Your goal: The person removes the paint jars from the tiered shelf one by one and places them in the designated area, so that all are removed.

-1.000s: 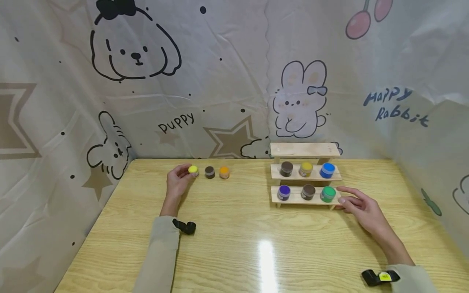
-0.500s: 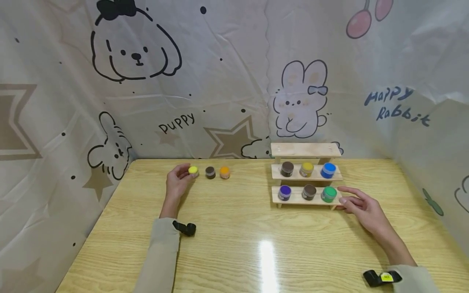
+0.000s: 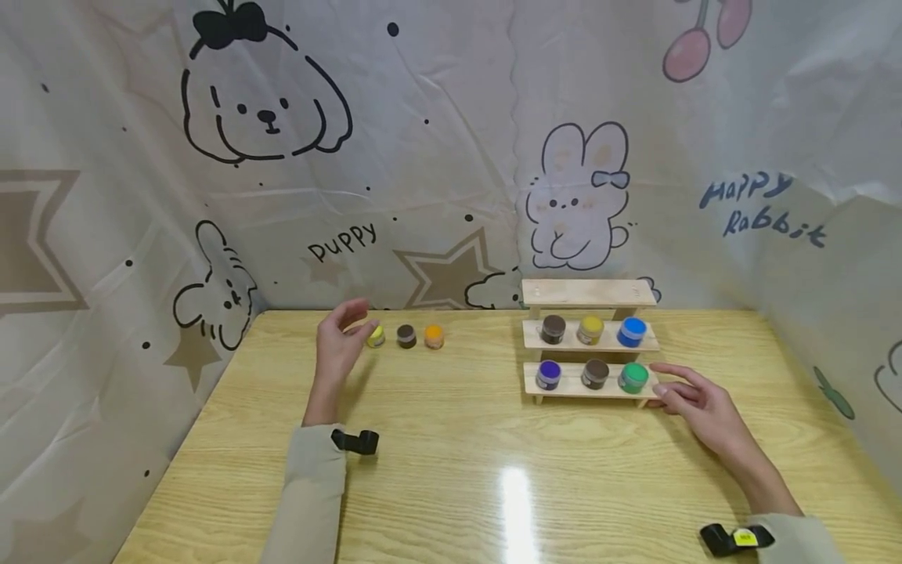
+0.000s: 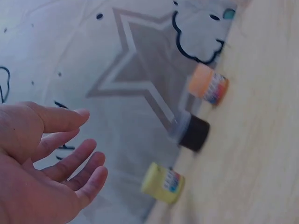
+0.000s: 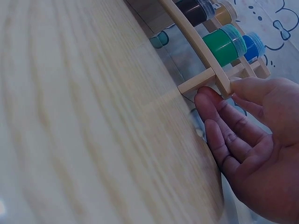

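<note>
a table point(image 3: 423, 439) is topped by a wooden rack point(image 3: 588, 293) bearing six pots point(image 3: 590, 330); the rack's lower right end is pinched by the right hand point(image 3: 705, 407); well left of the rack, the left hand point(image 3: 340, 346) is held, fingers wide, beside a yellow pot point(image 3: 377, 338); nearer the rack, a dark pot point(image 3: 406, 337) and an orange pot point(image 3: 434, 338) are placed.

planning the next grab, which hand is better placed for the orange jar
Probably the left hand: it holds nothing and is nearer the orange jar, while the right hand pinches the wooden rack.
</note>
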The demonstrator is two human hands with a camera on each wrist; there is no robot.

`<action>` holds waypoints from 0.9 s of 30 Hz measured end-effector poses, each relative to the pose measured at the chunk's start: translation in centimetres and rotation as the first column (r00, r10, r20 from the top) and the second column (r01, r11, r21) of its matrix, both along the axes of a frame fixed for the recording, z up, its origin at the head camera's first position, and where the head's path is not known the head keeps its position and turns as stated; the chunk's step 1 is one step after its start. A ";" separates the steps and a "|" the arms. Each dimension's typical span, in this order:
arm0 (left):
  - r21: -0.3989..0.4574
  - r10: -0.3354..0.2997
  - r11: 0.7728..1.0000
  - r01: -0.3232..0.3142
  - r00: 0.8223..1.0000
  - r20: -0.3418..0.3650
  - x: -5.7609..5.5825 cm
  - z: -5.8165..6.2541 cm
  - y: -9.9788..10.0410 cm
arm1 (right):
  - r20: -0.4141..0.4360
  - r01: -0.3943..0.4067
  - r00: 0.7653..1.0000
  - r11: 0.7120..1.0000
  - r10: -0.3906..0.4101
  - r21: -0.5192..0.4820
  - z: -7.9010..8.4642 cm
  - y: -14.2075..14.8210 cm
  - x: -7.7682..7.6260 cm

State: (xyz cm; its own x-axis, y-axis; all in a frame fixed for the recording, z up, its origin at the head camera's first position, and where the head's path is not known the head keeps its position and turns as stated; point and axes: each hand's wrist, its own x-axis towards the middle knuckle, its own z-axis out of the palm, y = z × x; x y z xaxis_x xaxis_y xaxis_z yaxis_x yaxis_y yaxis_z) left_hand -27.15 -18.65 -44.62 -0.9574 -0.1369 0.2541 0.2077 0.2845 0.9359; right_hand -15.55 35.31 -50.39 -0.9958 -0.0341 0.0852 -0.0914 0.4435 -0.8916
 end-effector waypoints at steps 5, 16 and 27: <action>0.011 -0.082 0.997 0.082 0.996 -0.018 0.9 1.6 1.4 | 0.001 0.004 1.000 1.000 -0.004 -0.009 -0.2 0.2 0.2; 0.014 -0.193 0.981 0.193 0.981 -0.020 2.1 2.3 3.6 | -0.015 -0.021 1.000 0.999 0.021 -0.024 -0.2 0.0 0.4; 0.026 -0.319 0.946 0.322 0.944 -0.090 3.1 2.9 7.1 | -0.025 -0.007 1.000 1.000 0.007 -0.005 -0.1 -0.1 0.3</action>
State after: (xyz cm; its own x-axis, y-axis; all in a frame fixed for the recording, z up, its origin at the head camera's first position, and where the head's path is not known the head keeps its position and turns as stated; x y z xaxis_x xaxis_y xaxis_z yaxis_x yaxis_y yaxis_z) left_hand -24.09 -11.57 -41.76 -0.9278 0.1621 0.3360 0.3600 0.1531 0.9203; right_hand -15.29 35.19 -50.52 -0.9931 -0.0409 0.1102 -0.1170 0.4386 -0.8911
